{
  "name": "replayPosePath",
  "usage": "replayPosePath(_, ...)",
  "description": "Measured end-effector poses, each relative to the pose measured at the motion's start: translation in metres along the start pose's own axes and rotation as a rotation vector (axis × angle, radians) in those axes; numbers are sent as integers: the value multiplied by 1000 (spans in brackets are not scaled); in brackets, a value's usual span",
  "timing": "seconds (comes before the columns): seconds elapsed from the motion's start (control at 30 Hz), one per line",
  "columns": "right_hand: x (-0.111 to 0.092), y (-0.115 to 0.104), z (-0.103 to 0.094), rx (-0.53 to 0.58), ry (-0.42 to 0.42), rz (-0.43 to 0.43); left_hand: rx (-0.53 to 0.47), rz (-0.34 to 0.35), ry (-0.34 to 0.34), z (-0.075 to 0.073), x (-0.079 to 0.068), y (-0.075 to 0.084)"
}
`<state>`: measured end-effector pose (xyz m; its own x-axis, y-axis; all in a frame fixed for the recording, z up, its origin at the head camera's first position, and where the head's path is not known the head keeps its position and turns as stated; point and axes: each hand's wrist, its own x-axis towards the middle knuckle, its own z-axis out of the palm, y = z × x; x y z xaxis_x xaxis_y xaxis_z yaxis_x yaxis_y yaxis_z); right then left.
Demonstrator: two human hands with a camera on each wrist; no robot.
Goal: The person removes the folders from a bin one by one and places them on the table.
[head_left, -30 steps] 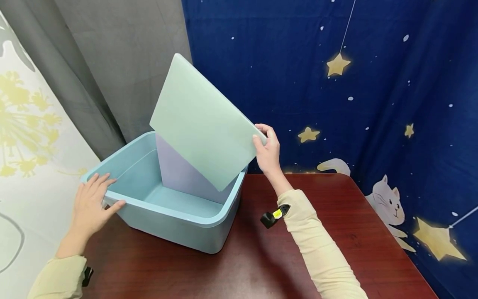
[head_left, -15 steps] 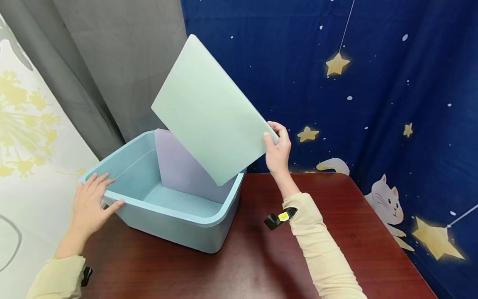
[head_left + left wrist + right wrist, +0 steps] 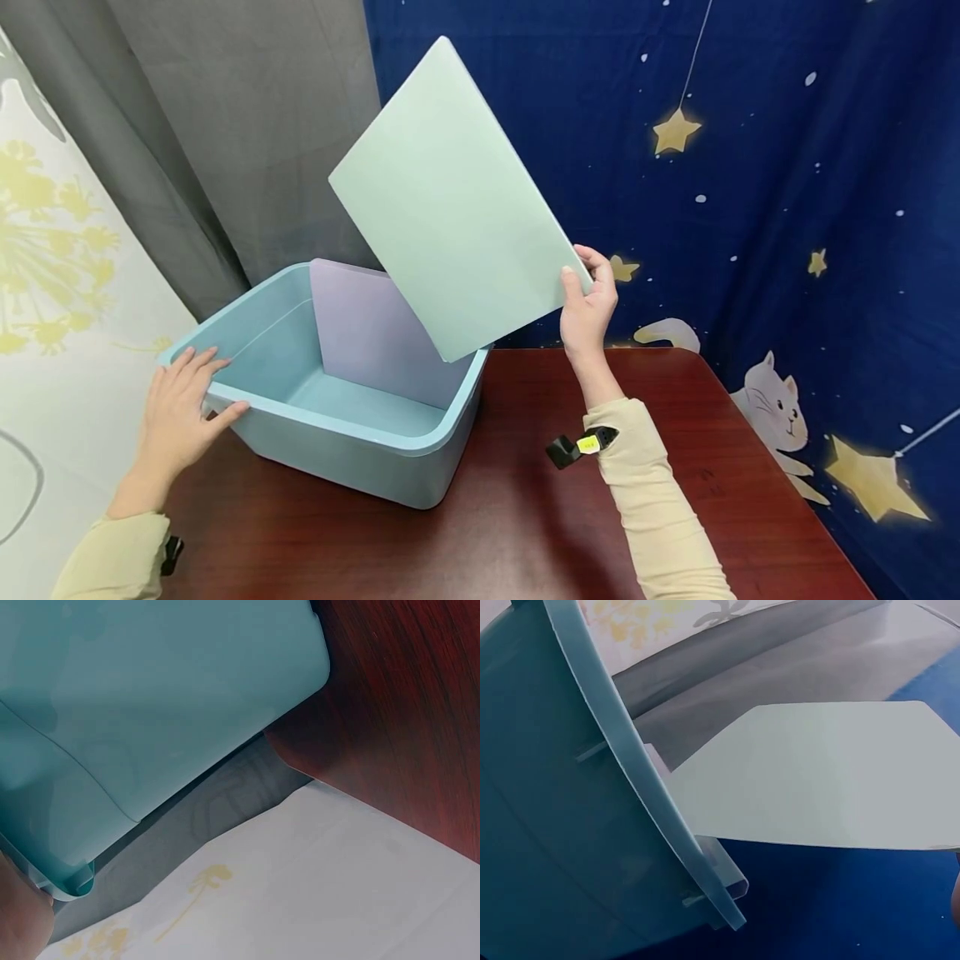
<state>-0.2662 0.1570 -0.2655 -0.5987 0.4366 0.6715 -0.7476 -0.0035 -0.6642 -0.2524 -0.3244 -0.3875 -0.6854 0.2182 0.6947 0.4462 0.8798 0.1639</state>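
Observation:
My right hand (image 3: pixel 587 308) pinches the lower right corner of a flat pale green panel (image 3: pixel 457 200), thumb on its near face and fingers behind. The panel is tilted in the air, its lowest corner overlapping the tub's back right rim in the head view. A light blue plastic tub (image 3: pixel 337 462) stands on the table. Inside it a lilac panel (image 3: pixel 356 321) leans against the back wall, partly hidden by the green one. My left hand (image 3: pixel 176 408) rests over the tub's front left corner, fingers fairly straight across the rim and thumb along the front.
A dark red wooden table (image 3: pixel 660 483) extends to the right of the tub. Behind it hang a grey curtain (image 3: pixel 300 125) and a blue starry curtain (image 3: pixel 615 108). White patterned cloth (image 3: pixel 67 400) covers the left side.
My right hand has moved right with the green panel, which has risen and turned more upright. More of the lilac panel shows. The left hand and tub stay put.

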Motion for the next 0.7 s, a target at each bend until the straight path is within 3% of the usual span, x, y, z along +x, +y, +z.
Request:
replayPosePath(0.3,8,17,-21,69,106,-33,-8,1,-1,-1,0,1)
replayPosePath(0.7,9,13,-40,65,185,-61,-1,2,-7,-1,-1,2)
